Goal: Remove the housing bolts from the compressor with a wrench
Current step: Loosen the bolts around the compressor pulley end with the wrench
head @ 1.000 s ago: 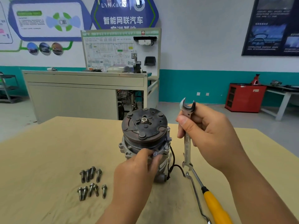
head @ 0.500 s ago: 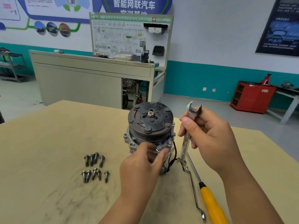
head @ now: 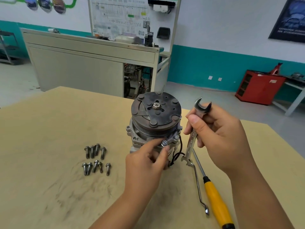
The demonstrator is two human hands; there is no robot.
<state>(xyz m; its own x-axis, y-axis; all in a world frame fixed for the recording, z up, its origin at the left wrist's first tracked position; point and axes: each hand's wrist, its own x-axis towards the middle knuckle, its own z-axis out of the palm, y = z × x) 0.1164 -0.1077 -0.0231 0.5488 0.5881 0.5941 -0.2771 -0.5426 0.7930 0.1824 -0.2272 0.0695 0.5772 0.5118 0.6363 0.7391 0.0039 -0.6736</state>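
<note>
Pinching what, that left hand (head: 148, 164)? (Desk)

A housing bolt (head: 164, 142) at about 5 o'clock on the flange of the compressor (head: 155, 119), which stands pulley-up on the table (head: 49, 129); thumb and forefinger close on the bolt's head. (Photographer)

And the right hand (head: 219, 139)? (Desk)

Clasped round the wrench (head: 192, 141), held upright at the compressor's 3 o'clock, open jaw skyward, touching no bolt; the left is plainly the nearer. (Photographer)

Which way out? (Desk)

Its shank is hidden; it likely runs upright along the compressor's axis, so the pull looks straight up; loose bolts (head: 95, 159) lie at the compressor's 8 o'clock. (Photographer)
</note>
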